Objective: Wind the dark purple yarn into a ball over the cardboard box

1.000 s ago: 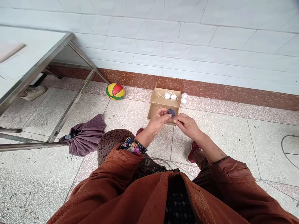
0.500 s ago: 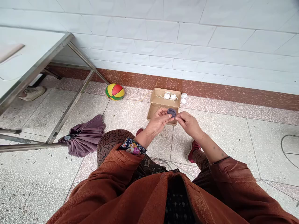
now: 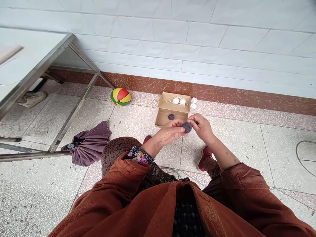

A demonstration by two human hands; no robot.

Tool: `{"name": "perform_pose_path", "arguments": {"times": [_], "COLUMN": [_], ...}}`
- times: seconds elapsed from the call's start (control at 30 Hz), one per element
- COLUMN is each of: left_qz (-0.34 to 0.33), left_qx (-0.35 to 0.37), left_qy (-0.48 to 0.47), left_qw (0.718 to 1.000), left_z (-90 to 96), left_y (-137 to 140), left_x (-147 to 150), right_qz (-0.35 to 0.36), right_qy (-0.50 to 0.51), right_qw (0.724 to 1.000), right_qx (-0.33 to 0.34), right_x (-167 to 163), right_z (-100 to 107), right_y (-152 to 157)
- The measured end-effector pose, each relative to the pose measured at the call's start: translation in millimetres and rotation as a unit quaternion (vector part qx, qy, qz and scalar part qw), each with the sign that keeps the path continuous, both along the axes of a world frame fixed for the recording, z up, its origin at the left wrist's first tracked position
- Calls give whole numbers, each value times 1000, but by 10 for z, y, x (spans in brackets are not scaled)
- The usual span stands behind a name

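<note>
My left hand [image 3: 170, 133] holds a small dark purple ball of yarn [image 3: 187, 127] between thumb and fingers. At the ball's upper right edge my right hand [image 3: 201, 127] is closed in a pinch on its yarn; the strand itself is too thin to make out. Just beyond the hands, an open cardboard box [image 3: 160, 119] lies on the floor. Inside its lower tray sits a second dark purple yarn ball [image 3: 171, 117]. Two white yarn balls [image 3: 176, 100] with loose strands rest in the lid, and two more white balls [image 3: 194, 100] lie outside, against its right side.
A red, yellow and green ball [image 3: 120, 96] lies left of the box near the wall. A purple folded umbrella [image 3: 91, 143] rests by the metal-framed table [image 3: 56, 39]. Another person's shoe [image 3: 33, 98] shows beneath the table. A cable [image 3: 300, 161] loops at far right.
Both hands have shifted slightly, the yarn ball moving a little right and down and turning. The purple ball in the box's tray has come into view.
</note>
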State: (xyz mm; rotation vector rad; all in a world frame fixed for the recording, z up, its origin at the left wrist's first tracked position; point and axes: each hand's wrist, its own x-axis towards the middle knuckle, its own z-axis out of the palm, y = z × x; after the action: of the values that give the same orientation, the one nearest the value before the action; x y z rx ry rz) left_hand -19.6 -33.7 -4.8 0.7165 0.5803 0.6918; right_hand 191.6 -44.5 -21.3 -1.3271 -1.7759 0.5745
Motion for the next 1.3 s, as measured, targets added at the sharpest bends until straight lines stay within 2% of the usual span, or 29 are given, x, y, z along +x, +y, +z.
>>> {"name": "perform_pose_path", "arguments": {"times": [0.1, 0.17, 0.23, 0.3, 0.4, 0.5, 0.57, 0.63, 0.73, 0.83, 0.9, 0.97, 1.07, 1.13, 1.2, 1.27, 1.3], "left_qz": [112, 162, 179, 163, 76, -23, -41, -3, 107, 186, 201, 178, 77, -2, -51, -41, -12], "left_qx": [2, 23, 59, 96, 125, 105, 68, 36, 24, 52, 79, 110, 144, 142, 115, 72, 51], "left_qy": [-21, 17, 82, 145, 175, 110, 48, 6, 0, 77, 148, 197, 207, 165, 96, 35, 11], "left_qw": [994, 986, 979, 971, 974, 988, 996, 999, 994, 978, 965, 958, 965, 976, 987, 996, 999], "left_z": [-16, -71, -134, -179, -176, -102, -48, -17, -37, -118, -173, -205, -191, -143, -80, -25, -9], "left_y": [67, 114, 140, 136, 88, 29, 8, 14, 68, 132, 152, 146, 97, 52, 15, 1, 6], "left_x": [8, 19, 28, 31, 20, 1, -5, -3, 11, 27, 39, 50, 53, 43, 27, 14, 10], "right_qz": [32, 81, 121, 126, 82, 34, 14, 4, 27, 94, 119, 113, 77, 59, 44, 28, 18], "right_qy": [3, -5, -15, -18, -14, -17, -11, -5, -11, -22, -20, -10, 7, 17, 26, 35, 39], "right_qw": [999, 997, 992, 992, 996, 999, 1000, 1000, 1000, 995, 993, 994, 997, 998, 999, 999, 999], "right_qx": [12, 13, 5, 5, 18, 11, -1, -8, -3, 3, -1, -5, -7, -10, -14, -16, -17], "right_x": [-51, -87, -105, -94, -36, 18, 21, -9, -93, -158, -160, -129, -52, -12, 4, -9, -26], "right_z": [-10, 9, 45, 82, 99, 48, -6, -50, -60, 7, 76, 141, 193, 186, 152, 104, 80], "right_y": [-37, -76, -109, -122, -89, -24, 2, -3, -66, -138, -157, -145, -93, -57, -34, -30, -36]}}
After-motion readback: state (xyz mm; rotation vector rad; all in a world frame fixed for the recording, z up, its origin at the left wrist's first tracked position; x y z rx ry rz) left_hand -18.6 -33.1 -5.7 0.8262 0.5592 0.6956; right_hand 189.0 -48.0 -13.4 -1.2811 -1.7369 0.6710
